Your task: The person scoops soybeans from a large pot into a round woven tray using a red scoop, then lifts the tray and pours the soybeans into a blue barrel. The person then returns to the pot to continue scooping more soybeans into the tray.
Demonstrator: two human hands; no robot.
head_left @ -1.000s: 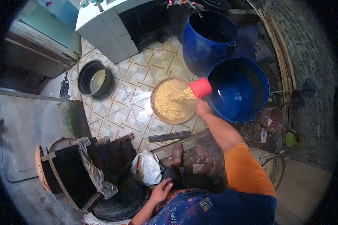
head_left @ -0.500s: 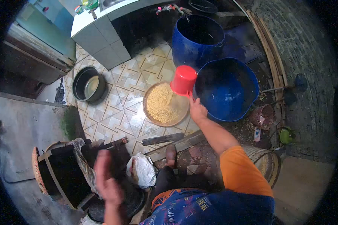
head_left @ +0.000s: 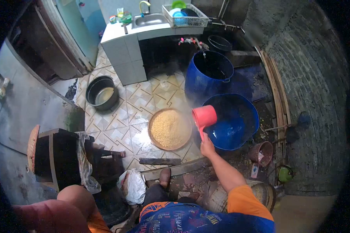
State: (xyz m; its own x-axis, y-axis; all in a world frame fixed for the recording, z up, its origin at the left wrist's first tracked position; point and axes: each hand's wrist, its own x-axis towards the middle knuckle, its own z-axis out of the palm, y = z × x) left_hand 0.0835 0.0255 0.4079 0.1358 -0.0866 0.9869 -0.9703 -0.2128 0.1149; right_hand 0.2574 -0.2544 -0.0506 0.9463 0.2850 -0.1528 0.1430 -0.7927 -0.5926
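Note:
My right hand (head_left: 207, 146) is closed around the handle of a red plastic water dipper (head_left: 204, 115). The dipper hangs in the air between a round woven tray (head_left: 151, 136) and the near-left rim of a wide blue tub (head_left: 256, 116). A heap of pale yellow soybean-like grains (head_left: 168, 126) lies in the tray on the tiled floor, with steam around it. At the lower left my left arm is bent up close to the camera, its elbow showing. My left hand itself is outside the picture.
Behind the tub, water runs from a tap into a tall blue barrel (head_left: 190, 81). A black basin (head_left: 90, 95) stands on the tiles at left. Near my feet lie a wooden plank (head_left: 159, 161) and a white sack (head_left: 133, 188). A sink counter (head_left: 118, 33) is at the back.
The dipper has moved from over the tray's right edge toward the blue tub and turned. My left hand has left the picture as the arm folded up. The camera view has tilted upward.

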